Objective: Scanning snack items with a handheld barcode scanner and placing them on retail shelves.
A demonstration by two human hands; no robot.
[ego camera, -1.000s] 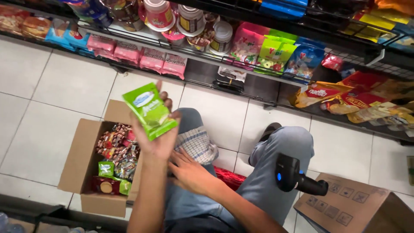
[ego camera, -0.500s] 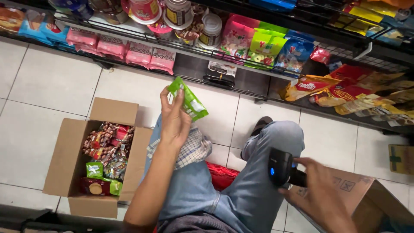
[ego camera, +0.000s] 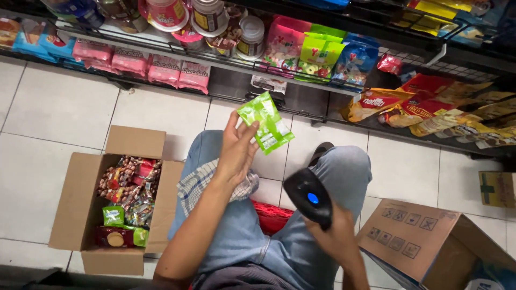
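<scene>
My left hand (ego camera: 236, 150) holds up a small green snack packet (ego camera: 266, 122) by its lower left edge, above my knees. Lower and to the right, my right hand (ego camera: 336, 239) grips a black handheld scanner (ego camera: 310, 196) with a lit blue spot; its head is raised toward the packet. I am sitting in blue jeans (ego camera: 242, 236), with a checked cloth (ego camera: 199, 182) lying on my left thigh. The packet and the scanner are apart, with a short gap between them.
An open cardboard box (ego camera: 75, 215) of mixed sweets packets stands on the tiled floor at my left. Another cardboard box (ego camera: 424, 241) lies at my right. A wire shelf (ego camera: 226, 62) with pink packets, jars and bags runs across the top. Something red (ego camera: 271, 215) shows between my legs.
My right hand has taken the scanner off my right knee and lifted it toward the packet. My left hand has turned the green packet to show more of its face.
</scene>
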